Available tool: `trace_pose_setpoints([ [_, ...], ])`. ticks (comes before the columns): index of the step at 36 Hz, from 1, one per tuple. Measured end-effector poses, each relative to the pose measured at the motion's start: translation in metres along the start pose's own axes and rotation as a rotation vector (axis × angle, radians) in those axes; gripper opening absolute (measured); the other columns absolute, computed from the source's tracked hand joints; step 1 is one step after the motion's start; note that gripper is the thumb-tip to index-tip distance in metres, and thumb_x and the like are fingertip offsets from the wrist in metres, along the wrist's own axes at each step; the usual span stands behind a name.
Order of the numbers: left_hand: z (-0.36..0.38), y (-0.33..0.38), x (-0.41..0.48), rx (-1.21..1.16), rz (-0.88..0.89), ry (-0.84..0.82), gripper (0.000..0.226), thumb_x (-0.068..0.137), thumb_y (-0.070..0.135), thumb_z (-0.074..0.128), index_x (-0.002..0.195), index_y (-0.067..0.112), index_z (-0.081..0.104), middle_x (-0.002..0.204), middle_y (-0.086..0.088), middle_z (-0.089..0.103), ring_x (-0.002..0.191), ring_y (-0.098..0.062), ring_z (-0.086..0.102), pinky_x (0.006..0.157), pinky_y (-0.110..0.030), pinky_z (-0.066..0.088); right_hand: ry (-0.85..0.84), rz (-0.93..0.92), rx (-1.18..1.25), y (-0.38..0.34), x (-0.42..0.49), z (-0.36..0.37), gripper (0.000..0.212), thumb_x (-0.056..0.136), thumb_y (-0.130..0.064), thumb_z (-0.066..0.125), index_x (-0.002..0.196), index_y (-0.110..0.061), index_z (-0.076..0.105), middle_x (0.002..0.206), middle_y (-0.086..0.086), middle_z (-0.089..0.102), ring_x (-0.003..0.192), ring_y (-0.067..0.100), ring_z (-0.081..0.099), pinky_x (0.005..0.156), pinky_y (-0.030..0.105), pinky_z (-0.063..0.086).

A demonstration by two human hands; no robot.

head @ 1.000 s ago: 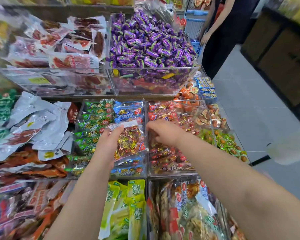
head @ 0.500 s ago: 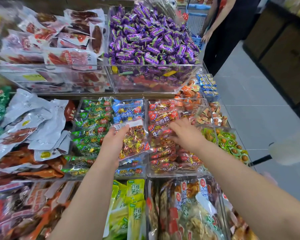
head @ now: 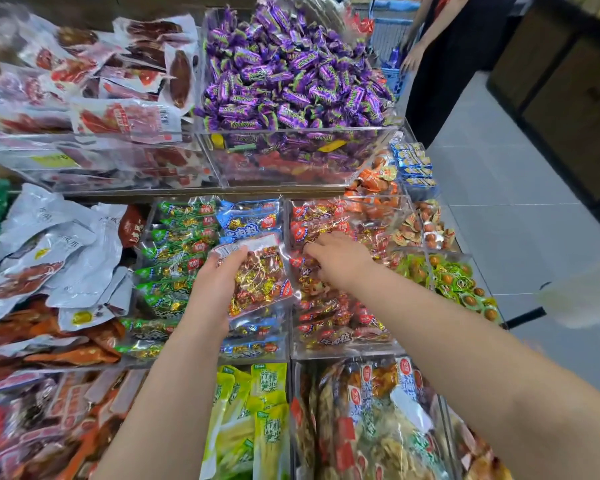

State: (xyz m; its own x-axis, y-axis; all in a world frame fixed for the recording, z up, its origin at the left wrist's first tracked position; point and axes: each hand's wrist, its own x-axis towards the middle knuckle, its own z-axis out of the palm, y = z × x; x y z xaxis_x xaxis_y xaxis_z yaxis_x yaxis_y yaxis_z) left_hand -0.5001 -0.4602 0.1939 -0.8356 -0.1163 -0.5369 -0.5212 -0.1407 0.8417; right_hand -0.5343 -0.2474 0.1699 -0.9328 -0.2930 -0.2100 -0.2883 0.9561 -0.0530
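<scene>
My left hand [head: 215, 285] grips a clear snack packet [head: 260, 278] full of gold and red wrapped pieces, held above the middle bin of green and blue packets [head: 181, 258]. My right hand [head: 340, 259] reaches into the clear bin of red packets [head: 329, 320] just right of it. Its fingers point left and down among the packets; whether they hold one is hidden.
A raised bin of purple candies [head: 291, 81] and a bin of sausage packs [head: 94, 91] stand behind. White pouches [head: 49, 258] lie left, yellow-green packets [head: 253, 417] in front. A person in black [head: 444, 53] stands by a blue basket [head: 394, 69] at the aisle, upper right.
My right hand has moved from beside the held packet to the right and deeper into the red-packet bin. My left hand keeps the packet almost still.
</scene>
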Motion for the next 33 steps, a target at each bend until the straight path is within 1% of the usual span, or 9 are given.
trace_pose_setpoints([
  [5,0.004,0.006,-0.004,0.024,0.004,-0.014,0.106,0.06,0.055,0.072,0.151,0.031,0.022,0.148,-0.005,0.044,0.13,-0.032,0.048,0.105,-0.058,0.039,-0.051,0.005,0.076,0.006,0.007,0.003,0.058,0.087,-0.037,0.063,0.135,-0.022,0.033,0.133,0.006,0.038,0.123,0.027,0.034,0.099,0.044,0.041],
  [13,0.013,0.008,-0.015,-0.026,-0.081,-0.191,0.064,0.093,0.033,0.059,0.149,0.017,0.031,0.147,-0.01,0.045,0.125,-0.03,0.053,0.098,-0.054,0.047,0.207,0.192,0.458,0.02,-0.02,0.016,0.077,0.076,-0.041,0.071,0.135,-0.02,0.029,0.139,0.006,0.021,0.133,0.028,0.016,0.113,0.043,0.018],
  [16,0.023,0.008,-0.022,-0.109,-0.108,-0.263,0.03,0.099,0.028,0.049,0.122,0.01,0.055,0.111,-0.013,0.071,0.095,-0.027,0.071,0.074,-0.047,0.058,0.312,0.196,0.577,0.022,-0.037,0.017,0.077,0.074,-0.029,0.069,0.135,-0.026,0.022,0.145,-0.001,0.01,0.139,0.023,0.007,0.116,0.04,0.005],
  [19,0.038,0.008,-0.029,-0.187,-0.147,-0.329,0.025,0.101,0.024,0.044,0.118,0.009,0.055,0.097,-0.013,0.073,0.082,-0.027,0.073,0.059,-0.042,0.058,0.475,0.095,0.591,0.024,-0.06,0.02,0.081,0.073,-0.032,0.071,0.132,-0.038,0.017,0.145,-0.008,0.006,0.14,0.022,0.005,0.116,0.044,0.003],
  [23,0.058,0.004,-0.034,-0.196,-0.192,-0.353,0.023,0.1,0.023,0.047,0.115,0.007,0.056,0.091,-0.013,0.075,0.074,-0.026,0.073,0.053,-0.037,0.057,0.606,-0.102,0.513,0.024,-0.081,0.024,0.067,0.072,-0.026,0.078,0.131,-0.031,0.045,0.144,-0.007,0.026,0.138,0.019,0.013,0.114,0.045,0.011],
  [26,0.069,0.002,-0.038,-0.179,-0.261,-0.386,0.02,0.099,0.024,0.05,0.108,0.009,0.059,0.097,-0.016,0.074,0.079,-0.028,0.073,0.055,-0.036,0.058,0.67,-0.11,0.611,0.025,-0.091,0.02,0.05,0.072,-0.003,0.075,0.116,-0.024,0.065,0.126,-0.018,0.048,0.13,-0.002,0.029,0.115,0.023,0.017],
  [29,0.072,0.006,-0.037,-0.042,-0.206,-0.34,0.028,0.094,0.033,0.058,0.11,0.009,0.059,0.108,-0.019,0.065,0.095,-0.034,0.068,0.073,-0.04,0.058,0.568,0.111,1.004,0.029,-0.101,0.007,0.038,0.074,-0.012,0.077,0.096,-0.041,0.068,0.093,-0.035,0.062,0.094,-0.019,0.053,0.088,0.014,0.048],
  [31,0.071,0.009,-0.035,0.095,-0.085,-0.236,0.047,0.09,0.039,0.062,0.124,0.009,0.05,0.114,-0.015,0.058,0.098,-0.029,0.062,0.078,-0.037,0.054,0.427,0.223,1.129,0.038,-0.103,-0.002,0.022,0.072,-0.031,0.078,0.086,-0.043,0.067,0.073,-0.028,0.064,0.066,-0.013,0.057,0.058,0.01,0.047],
  [33,0.066,0.012,-0.033,0.283,0.099,-0.134,0.044,0.089,0.046,0.061,0.121,0.02,0.048,0.112,-0.003,0.055,0.093,-0.015,0.056,0.074,-0.03,0.048,0.27,0.256,1.106,0.049,-0.102,-0.008,0.019,0.069,-0.046,0.077,0.084,-0.042,0.066,0.069,-0.022,0.063,0.057,-0.008,0.054,0.051,0.009,0.043],
])
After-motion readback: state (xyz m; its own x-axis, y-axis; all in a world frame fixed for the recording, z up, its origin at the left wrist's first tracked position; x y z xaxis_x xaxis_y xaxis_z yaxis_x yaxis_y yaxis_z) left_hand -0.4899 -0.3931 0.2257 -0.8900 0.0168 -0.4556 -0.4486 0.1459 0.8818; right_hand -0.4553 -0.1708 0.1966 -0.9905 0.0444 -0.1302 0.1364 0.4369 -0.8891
